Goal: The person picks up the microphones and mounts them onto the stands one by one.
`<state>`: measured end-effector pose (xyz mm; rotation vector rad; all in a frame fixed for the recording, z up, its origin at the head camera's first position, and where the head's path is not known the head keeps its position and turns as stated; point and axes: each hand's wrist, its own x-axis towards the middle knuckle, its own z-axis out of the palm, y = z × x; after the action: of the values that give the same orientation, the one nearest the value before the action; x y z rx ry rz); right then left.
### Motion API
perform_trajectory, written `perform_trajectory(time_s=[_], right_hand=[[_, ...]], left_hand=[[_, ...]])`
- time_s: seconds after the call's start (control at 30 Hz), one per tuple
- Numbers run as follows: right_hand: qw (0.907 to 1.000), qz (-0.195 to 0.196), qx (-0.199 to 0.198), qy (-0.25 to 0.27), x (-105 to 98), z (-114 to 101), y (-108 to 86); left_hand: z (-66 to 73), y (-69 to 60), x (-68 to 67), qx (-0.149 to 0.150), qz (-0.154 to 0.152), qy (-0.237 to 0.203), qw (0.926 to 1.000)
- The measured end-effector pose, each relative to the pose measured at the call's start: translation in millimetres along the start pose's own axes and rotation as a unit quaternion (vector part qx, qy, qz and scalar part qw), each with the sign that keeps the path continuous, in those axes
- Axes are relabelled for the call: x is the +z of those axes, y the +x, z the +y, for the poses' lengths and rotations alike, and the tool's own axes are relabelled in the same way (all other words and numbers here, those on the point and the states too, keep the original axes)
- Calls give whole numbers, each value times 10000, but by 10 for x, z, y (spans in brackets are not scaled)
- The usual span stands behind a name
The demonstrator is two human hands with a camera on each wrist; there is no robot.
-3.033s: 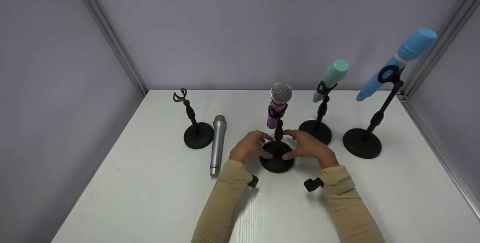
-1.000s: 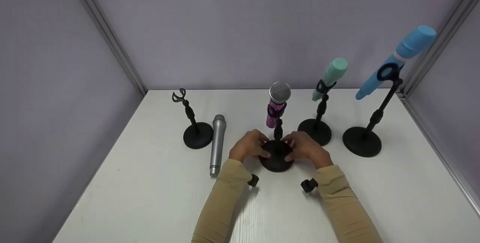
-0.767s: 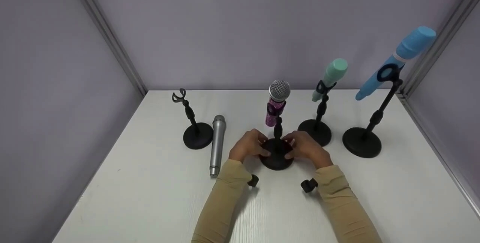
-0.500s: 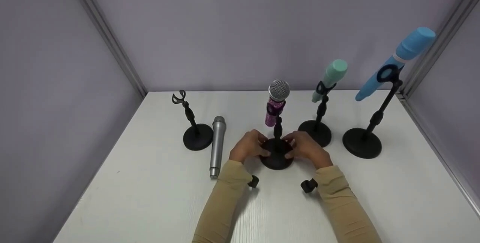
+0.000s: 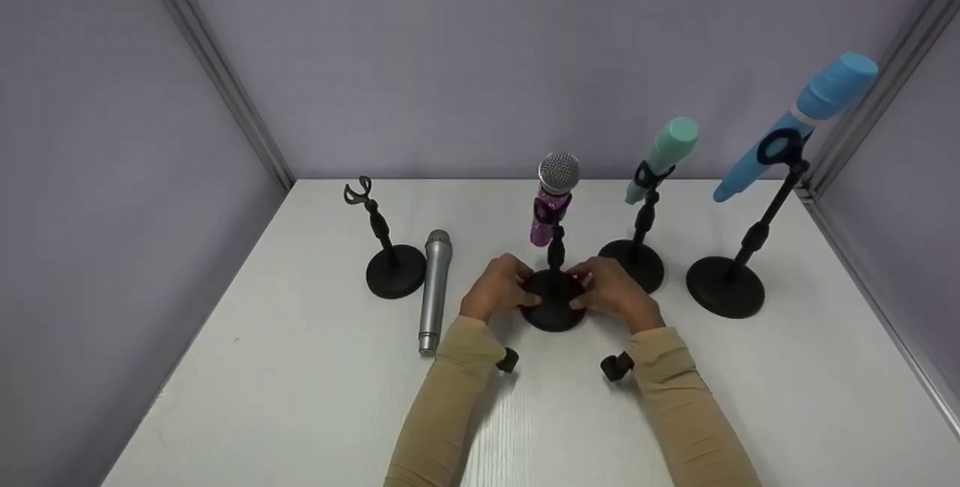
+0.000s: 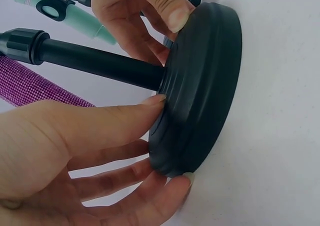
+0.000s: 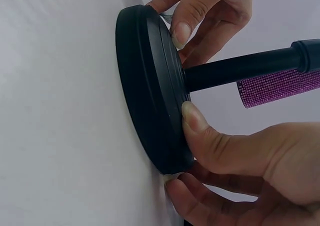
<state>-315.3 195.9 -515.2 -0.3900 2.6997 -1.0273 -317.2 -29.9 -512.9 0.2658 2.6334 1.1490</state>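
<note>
A black round-based microphone stand (image 5: pixel 553 314) holds a purple glittery microphone (image 5: pixel 551 209) with a silver mesh head, in the middle of the head view. My left hand (image 5: pixel 496 288) grips the base's left edge, thumb on top and fingertips at the lower rim. On the opposite side, my right hand (image 5: pixel 615 293) pinches the base the same way. Both wrist views show the thumbs pressing the base (image 6: pixel 205 86) beside the pole (image 7: pixel 240 70). Whether the base is slightly off the table, I cannot tell.
A silver microphone (image 5: pixel 435 292) lies left of my left hand, beside a stand with a bare clip (image 5: pixel 396 271). To the right are stands holding a mint-green microphone (image 5: pixel 671 145) and a blue microphone (image 5: pixel 825 93). Grey panels (image 5: pixel 480 59) enclose the white table (image 5: pixel 300 397).
My right hand has moved inward and taken hold of the base's right side. The stand with its purple microphone has shifted slightly toward the back panel, both hands moving with it.
</note>
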Motion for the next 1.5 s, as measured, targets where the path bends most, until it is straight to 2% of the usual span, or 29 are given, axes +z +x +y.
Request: perform_trajectory(time_s=[0.27,0.4,0.63,0.9,1.03,1.27,1.5], right_hand=[[9994,87,247,243,-8,25,143],[9992,171,325,170,-9,18,207],[9991,197,378,-11,15,-2,308],[9992,346,187,-99,-11,5,407],[9986,498,143,-84,11,42,438],[9958,904,40,-149,-2,49,485],[9951,958,123,-192,37,69,471]], left_hand=[[4,90,4,-22,260,2,9997],[5,118,25,-35,405,54,9992],[2,134,32,-305,572,18,9979],[-32,231,-2,20,728,-35,9973],[-54,251,12,-24,820,-126,9965],[-22,335,18,91,1020,-167,9946],[-22,342,59,44,998,16,9950]])
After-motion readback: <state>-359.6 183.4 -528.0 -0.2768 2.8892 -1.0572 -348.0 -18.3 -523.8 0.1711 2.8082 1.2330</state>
